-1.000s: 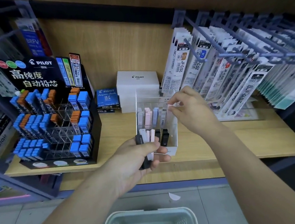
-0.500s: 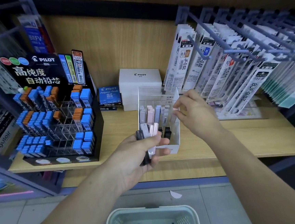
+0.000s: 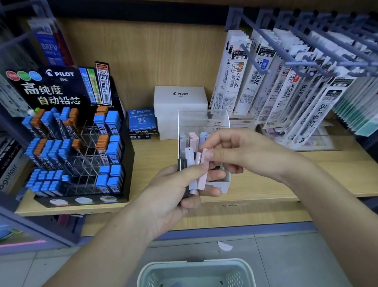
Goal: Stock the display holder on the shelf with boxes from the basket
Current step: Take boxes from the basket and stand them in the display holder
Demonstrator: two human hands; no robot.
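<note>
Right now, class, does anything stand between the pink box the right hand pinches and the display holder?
Nothing visible: the right hand pinches the pink box just in front of the open-topped display holder.

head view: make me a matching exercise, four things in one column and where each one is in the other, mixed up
Things
1 basket
2 white box
3 lead display
4 pink box

Places
a behind the clear holder
b on the floor
c left end of the shelf
d pinched by the right hand

Pairs: 1-b, 2-a, 3-c, 4-d
</note>
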